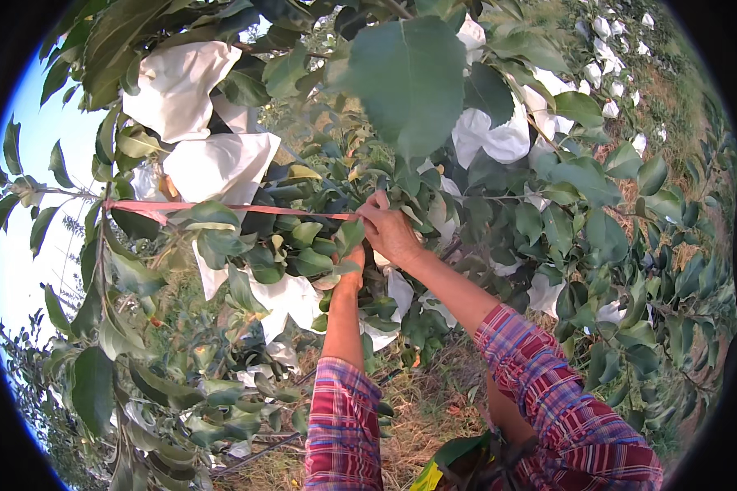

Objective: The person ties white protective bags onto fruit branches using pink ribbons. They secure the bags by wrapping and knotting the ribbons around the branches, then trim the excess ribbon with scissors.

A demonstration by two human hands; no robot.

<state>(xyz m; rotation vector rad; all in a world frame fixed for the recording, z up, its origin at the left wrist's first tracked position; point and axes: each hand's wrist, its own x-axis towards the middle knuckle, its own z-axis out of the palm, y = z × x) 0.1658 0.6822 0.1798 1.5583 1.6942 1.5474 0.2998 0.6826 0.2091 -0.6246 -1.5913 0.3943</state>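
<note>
A pink ribbon-like tie (270, 210) runs taut across the foliage, from a thin upright branch (102, 245) on the left to my right hand (390, 232). The thumb and fingers of that hand pinch the tie's near end. Just below and to the left, my left hand (356, 261) reaches up among the leaves. Foliage covers its fingers, so whether it grips anything is hidden. White fruit bags (215, 166) hang behind the tie on the left, and another white bag (288, 301) hangs below it, left of my left forearm.
A large leaf (411, 86) hangs close to the camera at top centre. More white bags (497, 132) hang at upper right among leafy branches. Farther off, a bagged tree row (608, 61) stands. Dry grass (430, 399) covers the ground below my arms.
</note>
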